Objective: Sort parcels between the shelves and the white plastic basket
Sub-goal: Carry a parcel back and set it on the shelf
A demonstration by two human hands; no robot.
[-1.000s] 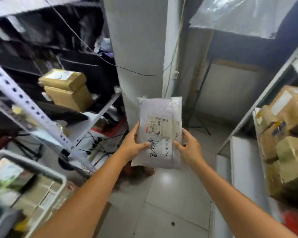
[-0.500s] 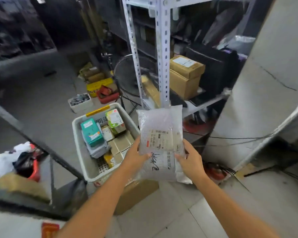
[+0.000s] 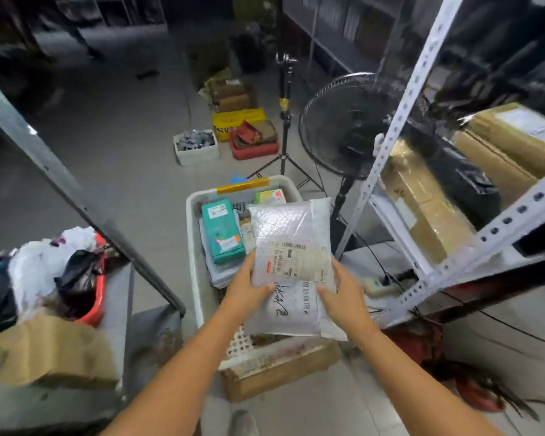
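Above basket (image 3: 192, 247), head view: parcel (image 3: 291, 247), white bubble mailer, label up, held in both hands. Left hand (image 3: 245, 289) closed on its left edge, thumb on top. Right hand (image 3: 343, 298) closed on its right edge. Basket on floor holds teal box (image 3: 222, 231) and other packets. Shelf (image 3: 400, 108) to right carries cardboard boxes (image 3: 422, 212). Fan (image 3: 337, 127) behind basket.

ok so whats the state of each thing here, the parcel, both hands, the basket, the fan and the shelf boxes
bubble mailer parcel: held over the basket, label up
left hand: gripping the parcel's left edge
right hand: gripping the parcel's right edge
white plastic basket: on a cardboard box, part full
teal parcel: lying in the basket
standing fan: upright, blades hard to tell
taped cardboard boxes: sealed, on the shelf
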